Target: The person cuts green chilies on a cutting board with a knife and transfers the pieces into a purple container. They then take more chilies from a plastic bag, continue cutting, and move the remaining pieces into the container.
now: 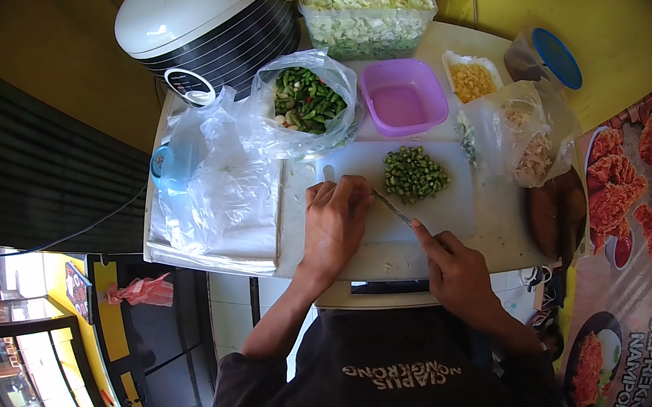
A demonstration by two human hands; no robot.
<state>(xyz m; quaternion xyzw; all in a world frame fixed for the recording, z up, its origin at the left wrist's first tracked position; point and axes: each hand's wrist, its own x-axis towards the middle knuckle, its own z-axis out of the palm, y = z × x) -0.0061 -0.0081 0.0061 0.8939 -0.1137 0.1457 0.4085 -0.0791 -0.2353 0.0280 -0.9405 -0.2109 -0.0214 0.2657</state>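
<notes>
The white cutting board [358,166] lies on the table, with a heap of chopped green pieces [415,174] on its far half, right of its middle. The right hand [457,273], at the board's near edge, is closed round the handle of a knife [394,209], its forefinger stretched along the back of the blade. The blade slants over the board, its tip pointing toward the left hand [338,218]. That hand is at the board's left side, its fingers bunched narrowly together beside the knife tip; I cannot tell whether they pinch anything, as the back of the hand hides the fingertips.

Just past the board's far left corner sits an open plastic bag [266,121] of whole green chillies [311,100]. Directly beyond the board is a purple tub [405,106], and farther behind it a clear container full of shredded cabbage [368,0]. Crumpled clear plastic [229,183] spreads left of the board. To its right lies a bag of pale pieces [533,147], and beyond its far right corner a small tray of yellow bits [473,81].
</notes>
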